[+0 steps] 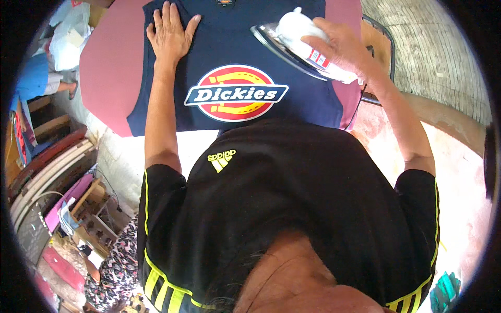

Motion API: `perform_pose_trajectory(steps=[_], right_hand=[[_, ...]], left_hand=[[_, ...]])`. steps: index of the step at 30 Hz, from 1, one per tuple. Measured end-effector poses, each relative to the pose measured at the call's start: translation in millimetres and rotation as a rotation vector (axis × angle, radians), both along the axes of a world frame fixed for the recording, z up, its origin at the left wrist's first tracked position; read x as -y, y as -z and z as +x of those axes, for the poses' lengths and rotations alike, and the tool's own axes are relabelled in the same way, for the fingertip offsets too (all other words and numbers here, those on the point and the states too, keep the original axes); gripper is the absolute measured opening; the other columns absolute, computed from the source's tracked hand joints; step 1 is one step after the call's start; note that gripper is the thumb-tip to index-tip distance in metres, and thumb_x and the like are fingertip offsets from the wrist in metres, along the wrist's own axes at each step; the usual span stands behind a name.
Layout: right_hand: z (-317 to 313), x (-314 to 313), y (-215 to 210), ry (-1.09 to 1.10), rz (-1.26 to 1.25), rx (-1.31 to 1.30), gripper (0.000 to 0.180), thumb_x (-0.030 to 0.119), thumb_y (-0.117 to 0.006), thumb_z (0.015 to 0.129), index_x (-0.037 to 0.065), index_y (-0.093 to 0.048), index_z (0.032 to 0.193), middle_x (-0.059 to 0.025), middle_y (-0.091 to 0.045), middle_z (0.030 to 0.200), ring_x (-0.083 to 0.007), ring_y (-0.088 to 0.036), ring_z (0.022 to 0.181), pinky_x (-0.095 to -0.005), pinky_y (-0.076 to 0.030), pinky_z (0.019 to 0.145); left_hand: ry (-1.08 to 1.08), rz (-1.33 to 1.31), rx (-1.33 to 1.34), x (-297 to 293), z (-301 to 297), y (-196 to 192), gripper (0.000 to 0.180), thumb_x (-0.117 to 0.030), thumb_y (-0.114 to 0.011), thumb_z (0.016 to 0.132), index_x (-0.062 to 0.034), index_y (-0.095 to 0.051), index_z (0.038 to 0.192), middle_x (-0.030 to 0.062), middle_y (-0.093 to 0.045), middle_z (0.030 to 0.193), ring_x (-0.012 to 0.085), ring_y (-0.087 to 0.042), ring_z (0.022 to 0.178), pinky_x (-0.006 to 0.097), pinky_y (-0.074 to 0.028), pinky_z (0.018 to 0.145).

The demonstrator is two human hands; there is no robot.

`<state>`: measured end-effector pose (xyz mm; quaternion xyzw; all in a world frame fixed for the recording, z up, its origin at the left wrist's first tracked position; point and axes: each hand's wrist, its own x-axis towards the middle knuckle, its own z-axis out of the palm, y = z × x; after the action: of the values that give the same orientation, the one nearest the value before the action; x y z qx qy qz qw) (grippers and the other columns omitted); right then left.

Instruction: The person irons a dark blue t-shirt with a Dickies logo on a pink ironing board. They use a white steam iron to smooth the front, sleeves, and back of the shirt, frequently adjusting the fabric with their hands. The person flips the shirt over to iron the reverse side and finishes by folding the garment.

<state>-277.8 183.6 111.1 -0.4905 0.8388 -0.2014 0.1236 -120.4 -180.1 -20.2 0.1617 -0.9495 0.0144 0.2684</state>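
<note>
A navy sleeveless shirt [172, 112] with a large red, yellow and white printed emblem lies spread over a dusty-pink padded surface [112, 68]. On the shirt's upper left part my left hand [171, 35] rests flat, fingers stretched out. My right hand [342, 46] is wrapped round the handle of a white clothes iron [297, 28] over the shirt's right side. The iron is tilted, its metal rim showing and its tip toward the upper left. Whether it touches the cloth I cannot tell. Part of the handle is hidden under my fingers.
A dark cord [360, 107] hangs at the right edge of the padded surface, beside a brown chair [378, 47]. On the left are a white plastic bag [70, 39], a person in blue [36, 75], stacked boards [52, 169] and a person in patterned clothing [117, 271].
</note>
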Motion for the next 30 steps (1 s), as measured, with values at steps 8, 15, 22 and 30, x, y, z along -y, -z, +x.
perform_pose_trajectory(steps=[8, 15, 22, 30], right_hand=[[19.2, 80.0, -9.3, -0.356, -0.061, -0.104, 0.041, 0.038, -0.064, 0.094, -0.001, -0.063, 0.104, -0.0256, -0.068, 0.092, -0.0429, -0.067, 0.083, -0.0480, -0.052, 0.073], [39.1, 135.5, -14.7, -0.487, -0.079, -0.086, 0.041, 0.037, -0.065, 0.092, -0.003, -0.061, 0.094, -0.0282, -0.065, 0.082, -0.0466, -0.065, 0.079, -0.0513, -0.051, 0.070], [33.4, 136.2, -21.6, -0.425, -0.005, -0.042, 0.043, 0.037, -0.064, 0.092, -0.005, -0.062, 0.098, -0.0311, -0.066, 0.090, -0.0467, -0.066, 0.083, -0.0502, -0.052, 0.073], [32.9, 152.7, 0.6, -0.328, -0.060, -0.091, 0.044, 0.037, -0.067, 0.094, 0.000, -0.064, 0.117, -0.0238, -0.070, 0.104, -0.0369, -0.070, 0.086, -0.0406, -0.055, 0.075]], left_hand=[[-0.071, -0.022, 0.062, -2.5, -4.2, -2.7, 0.059, -0.044, -0.046, 0.102, -0.0051, -0.045, 0.146, 0.0134, -0.041, 0.155, 0.0351, -0.038, 0.141, 0.050, -0.031, 0.110], [-0.014, -0.012, 0.200, 14.9, -0.6, -18.3, 0.051, -0.039, -0.044, 0.102, -0.0166, -0.045, 0.148, 0.0019, -0.038, 0.158, 0.0310, -0.038, 0.138, 0.057, -0.037, 0.102], [-0.010, 0.012, 0.169, 19.4, 5.4, -19.0, 0.049, -0.039, -0.046, 0.102, -0.0173, -0.047, 0.147, 0.0001, -0.040, 0.156, 0.0318, -0.040, 0.136, 0.061, -0.039, 0.100], [0.120, 0.125, 0.002, 56.0, -23.5, -36.9, 0.060, -0.040, -0.064, 0.092, -0.0140, -0.049, 0.144, 0.0127, -0.053, 0.139, 0.0386, -0.047, 0.123, 0.056, -0.042, 0.099]])
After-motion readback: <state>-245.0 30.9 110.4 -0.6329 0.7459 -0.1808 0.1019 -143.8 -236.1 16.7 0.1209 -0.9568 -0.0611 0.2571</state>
